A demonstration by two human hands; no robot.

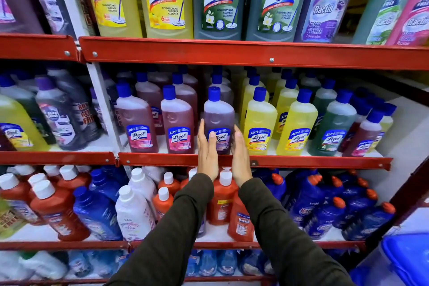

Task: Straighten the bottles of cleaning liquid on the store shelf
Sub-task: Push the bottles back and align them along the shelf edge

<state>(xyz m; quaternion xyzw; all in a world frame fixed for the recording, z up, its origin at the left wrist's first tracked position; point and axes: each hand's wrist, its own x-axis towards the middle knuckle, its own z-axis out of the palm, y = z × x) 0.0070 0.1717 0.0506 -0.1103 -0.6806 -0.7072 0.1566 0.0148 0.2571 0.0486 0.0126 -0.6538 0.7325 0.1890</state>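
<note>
A purple Lizol bottle [219, 121] is being flanked by the left hand [207, 151] and the right hand [240, 154], both flat with fingers extended, pressing its lower sides at the front of the middle shelf [301, 162]. It is standing upright between a pink Lizol bottle [177, 123] and a yellow Lizol bottle [260, 124]. An orange Bactin bottle [222, 197] below is being partly hidden by the wrists.

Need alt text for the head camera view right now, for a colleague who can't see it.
Two hands, left hand and right hand, flank a purple bottle with a blue cap at the front of the middle shelf. Pink bottles stand to its left, yellow bottles to its right.
</note>
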